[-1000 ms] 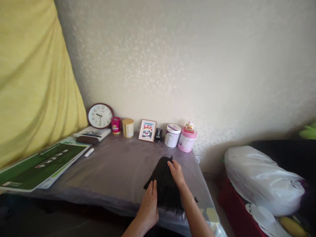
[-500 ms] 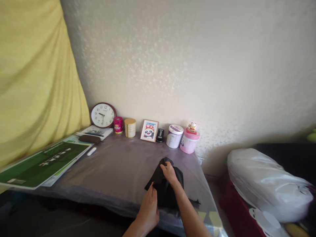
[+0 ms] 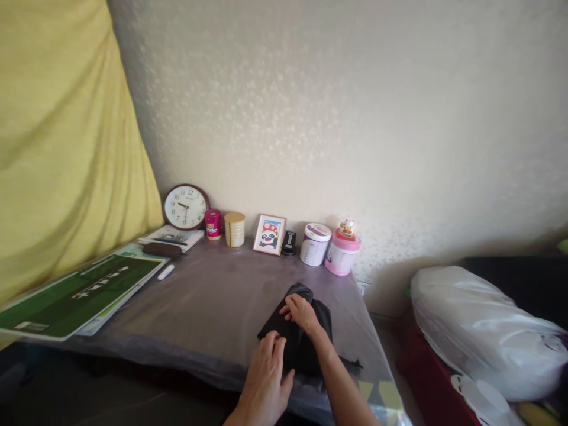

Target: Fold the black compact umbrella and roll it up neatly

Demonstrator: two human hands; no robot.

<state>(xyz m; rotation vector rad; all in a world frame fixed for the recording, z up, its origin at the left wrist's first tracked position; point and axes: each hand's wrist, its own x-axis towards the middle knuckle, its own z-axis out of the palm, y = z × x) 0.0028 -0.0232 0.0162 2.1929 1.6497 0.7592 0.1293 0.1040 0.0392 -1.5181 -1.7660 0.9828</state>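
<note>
A black, folded fabric item (image 3: 289, 341) lies near the front right part of the covered table, with a thin dark strap (image 3: 352, 362) sticking out on its right. I cannot tell its exact kind. My left hand (image 3: 268, 370) is over its near left edge, fingers stretched out and thumb apart, with nothing held. Higher up, my right hand (image 3: 300, 312) rests on or just above the fabric, its fingers loosely bent and slightly apart. My right forearm hides part of the item.
Along the wall stand a clock (image 3: 185, 207), a pink can (image 3: 213, 225), a yellow-lidded tin (image 3: 235, 231), a panda picture frame (image 3: 269, 235) and two tubs, one white (image 3: 315, 245), one pink-lidded (image 3: 341, 258). Green board (image 3: 97, 290) lies left. A white plastic bag (image 3: 479, 331) sits right of the table (image 3: 199, 307).
My left hand has let go of the fabric's edge and its fingers have opened. My right hand has loosened and shifted slightly down and left on the fabric.
</note>
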